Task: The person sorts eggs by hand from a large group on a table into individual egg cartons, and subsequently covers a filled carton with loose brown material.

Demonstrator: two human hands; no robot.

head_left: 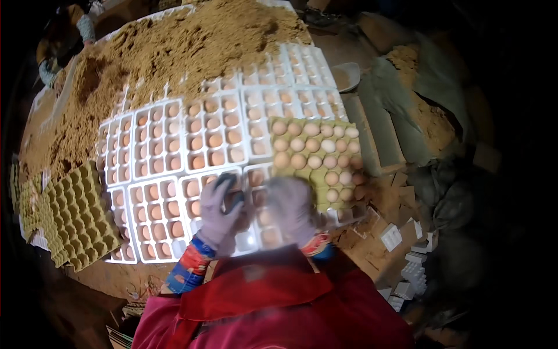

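My left hand (220, 210), in a pale glove with dark grey fingertips, is over a white foam egg tray (187, 200) near my body. Its fingers are curved and apart, and no egg shows between them. My right hand (290, 208), also gloved, is smeared by motion at the left edge of a yellow-green pulp egg tray (321, 179); whether it holds anything is hidden. Brown and pale eggs (314, 145) fill much of this pulp tray, with bare cups at its near left. It rests on top of the white trays, several of which hold eggs (156, 213) in square cells.
A heap of brown, sawdust-like material (192, 41) covers the far trays. Stacked pulp trays (78, 215) with bare cups lie at the left. Another person's sleeved arm (86, 29) reaches in at the far left. White foam pieces (414, 273) and cardboard scraps litter the right floor.
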